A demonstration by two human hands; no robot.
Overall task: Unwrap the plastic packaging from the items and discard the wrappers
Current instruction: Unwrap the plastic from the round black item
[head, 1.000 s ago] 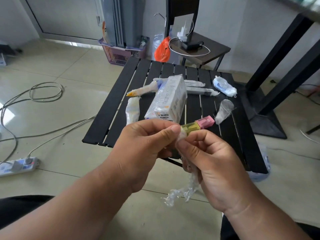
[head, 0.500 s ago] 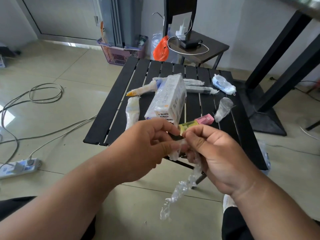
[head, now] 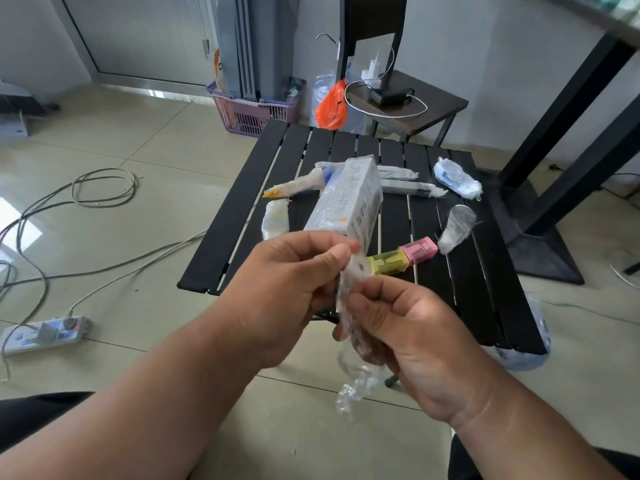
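My left hand (head: 291, 289) now pinches the film at the yellow-and-pink item (head: 401, 259), held just above the desk (head: 485, 306); my right hand (head: 408, 337) grips the wrapper (head: 356, 372), pulled lower than before, so it's nearly off.

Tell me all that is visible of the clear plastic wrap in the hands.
The plastic wrap is thin, clear and crinkled, twisted into a long strip. Its upper end bunches against the yellow end of the yellow and pink item. The left hand pinches it near the top, and the right hand grips it lower down. Its loose tail hangs below the hands, over the floor in front of the black table.
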